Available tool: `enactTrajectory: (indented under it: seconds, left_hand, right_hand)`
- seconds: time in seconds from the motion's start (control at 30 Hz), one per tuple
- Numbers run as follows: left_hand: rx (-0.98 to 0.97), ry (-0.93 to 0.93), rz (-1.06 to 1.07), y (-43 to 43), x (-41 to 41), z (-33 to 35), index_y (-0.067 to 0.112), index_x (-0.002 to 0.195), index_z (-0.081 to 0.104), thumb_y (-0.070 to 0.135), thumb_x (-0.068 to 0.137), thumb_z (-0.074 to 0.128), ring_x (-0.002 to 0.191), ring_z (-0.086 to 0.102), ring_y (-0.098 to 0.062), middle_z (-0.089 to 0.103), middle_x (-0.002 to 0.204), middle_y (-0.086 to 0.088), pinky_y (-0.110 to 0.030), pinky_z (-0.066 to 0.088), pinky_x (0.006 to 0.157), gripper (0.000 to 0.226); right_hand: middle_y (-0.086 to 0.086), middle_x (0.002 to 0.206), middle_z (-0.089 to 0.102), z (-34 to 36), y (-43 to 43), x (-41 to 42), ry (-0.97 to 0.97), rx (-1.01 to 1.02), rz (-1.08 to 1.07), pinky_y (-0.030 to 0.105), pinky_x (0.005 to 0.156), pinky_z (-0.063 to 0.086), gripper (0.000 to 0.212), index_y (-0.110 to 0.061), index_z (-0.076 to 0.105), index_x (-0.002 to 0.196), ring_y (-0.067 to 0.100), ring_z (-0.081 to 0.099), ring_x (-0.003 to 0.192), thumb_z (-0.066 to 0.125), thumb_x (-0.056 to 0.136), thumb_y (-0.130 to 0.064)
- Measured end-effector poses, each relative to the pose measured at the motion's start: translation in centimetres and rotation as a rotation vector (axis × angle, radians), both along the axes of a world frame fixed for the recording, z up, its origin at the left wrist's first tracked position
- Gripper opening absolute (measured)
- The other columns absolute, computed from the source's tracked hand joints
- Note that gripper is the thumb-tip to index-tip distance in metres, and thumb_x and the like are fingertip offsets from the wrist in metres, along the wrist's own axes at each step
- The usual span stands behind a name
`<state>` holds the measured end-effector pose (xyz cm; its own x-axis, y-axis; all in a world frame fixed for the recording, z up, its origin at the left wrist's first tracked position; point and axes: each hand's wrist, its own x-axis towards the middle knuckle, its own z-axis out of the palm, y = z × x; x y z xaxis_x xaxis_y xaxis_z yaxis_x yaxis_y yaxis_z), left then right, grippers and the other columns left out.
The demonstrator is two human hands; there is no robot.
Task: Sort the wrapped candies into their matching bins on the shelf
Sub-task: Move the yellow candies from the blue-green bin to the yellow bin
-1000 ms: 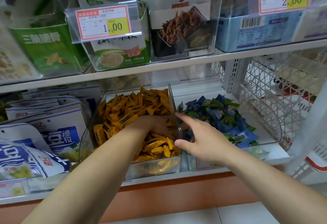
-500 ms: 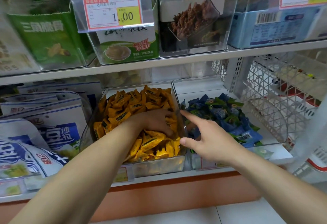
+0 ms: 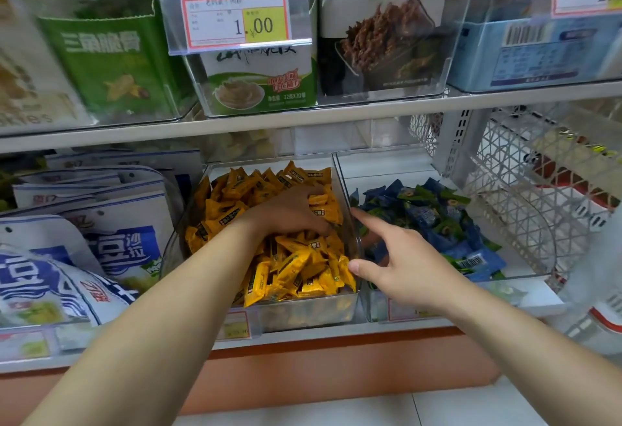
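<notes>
Shelf [image 3: 319,336]: left hand [image 3: 289,211] deeper among yellow candies [image 3: 296,270]

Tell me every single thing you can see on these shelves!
yellow candies: many, yellow, middle bin, lower shelf
blue and green candies: many, blue and green, bin to the right
clear bins: two, see-through, side by side, lower shelf
bags: several, white and blue, lower shelf, left
green box: one, green, upper shelf, left
price tag: one whole, red, white and yellow, upper shelf front
light blue box: one, light blue, upper shelf, right
mesh basket: one, white, right of the bins
left hand: on the yellow candies, fingers dug in
right hand: forefinger stretched out at the wall between the bins
</notes>
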<state>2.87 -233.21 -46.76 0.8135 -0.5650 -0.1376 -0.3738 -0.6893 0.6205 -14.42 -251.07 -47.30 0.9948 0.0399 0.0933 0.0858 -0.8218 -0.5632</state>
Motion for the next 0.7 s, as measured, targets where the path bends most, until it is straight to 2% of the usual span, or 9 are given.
enactTrajectory:
  seconds: [0.07,0.17,0.23,0.33,0.43,0.5,0.6,0.7]
  left_hand:
    - [-0.019,-0.010,0.034,0.1,-0.3,0.2,0.030,0.150,0.037,0.043,0.065,0.088,0.102,0.049,-0.003,0.045,0.121,0.016,-0.016,0.037,0.073,0.100]
    - [-0.103,0.016,0.093,0.3,-0.4,1.2,0.034,0.146,0.038,0.043,0.063,0.088,0.095,0.051,-0.002,0.051,0.116,0.020,-0.016,0.038,0.069,0.097]
    - [-0.151,0.052,0.138,0.6,-0.3,2.1,0.035,0.127,0.047,0.044,0.061,0.089,0.090,0.056,-0.002,0.058,0.107,0.017,-0.020,0.043,0.068,0.078]
    - [-0.273,0.126,0.123,0.9,-0.1,3.0,0.017,0.108,0.065,0.026,0.068,0.088,0.085,0.071,-0.018,0.074,0.094,-0.004,-0.030,0.060,0.068,0.046]
    - [-0.424,0.187,0.121,1.4,-0.2,3.8,0.005,0.097,0.069,0.009,0.075,0.081,0.087,0.073,-0.029,0.074,0.094,-0.016,-0.034,0.061,0.072,0.026]
    - [-0.475,0.247,0.148,1.7,-0.1,4.3,0.008,0.092,0.071,0.006,0.075,0.081,0.087,0.073,-0.031,0.074,0.093,-0.017,-0.037,0.060,0.073,0.020]
    - [-0.538,0.351,0.157,2.3,-0.3,4.7,0.007,0.103,0.070,0.006,0.078,0.079,0.089,0.073,-0.031,0.074,0.099,-0.017,-0.036,0.058,0.072,0.026]
    - [-0.595,0.426,0.146,2.7,-0.8,4.8,0.007,0.112,0.066,0.008,0.081,0.077,0.097,0.071,-0.034,0.072,0.105,-0.017,-0.040,0.059,0.076,0.032]
  right_hand:
    - [-0.006,0.149,0.048,0.0,0.1,0.0,0.002,-0.010,0.000,0.037,0.095,0.053,0.083,-0.047,0.014,0.155,0.021,0.057,0.092,0.064,0.088,-0.052]
    - [-0.005,0.144,0.053,0.0,0.1,-0.1,0.001,-0.024,-0.014,0.038,0.092,0.054,0.084,-0.048,0.014,0.154,0.029,0.062,0.109,0.064,0.087,-0.053]
    - [-0.005,0.143,0.054,0.0,0.1,0.0,-0.002,-0.040,-0.018,0.038,0.090,0.055,0.084,-0.048,0.014,0.154,0.027,0.062,0.110,0.064,0.087,-0.054]
    - [-0.007,0.139,0.057,0.1,0.2,-0.1,-0.005,-0.055,-0.019,0.038,0.087,0.056,0.084,-0.048,0.013,0.154,0.024,0.063,0.107,0.063,0.088,-0.054]
    - [-0.007,0.138,0.057,0.2,0.2,-0.1,-0.015,-0.073,-0.027,0.039,0.084,0.057,0.083,-0.050,0.012,0.153,0.024,0.063,0.106,0.062,0.087,-0.057]
    - [-0.008,0.141,0.055,0.2,0.2,-0.1,-0.020,-0.119,-0.035,0.041,0.085,0.056,0.082,-0.052,0.009,0.152,0.022,0.061,0.111,0.059,0.087,-0.060]
    - [-0.008,0.145,0.049,0.3,0.5,-0.1,-0.026,-0.176,-0.057,0.045,0.091,0.054,0.080,-0.053,0.012,0.150,0.021,0.053,0.126,0.057,0.085,-0.065]
    - [-0.006,0.138,0.048,0.6,1.0,0.4,-0.157,-0.151,-0.119,0.042,0.090,0.052,0.069,-0.044,0.034,0.146,0.021,0.051,0.124,0.057,0.083,-0.063]
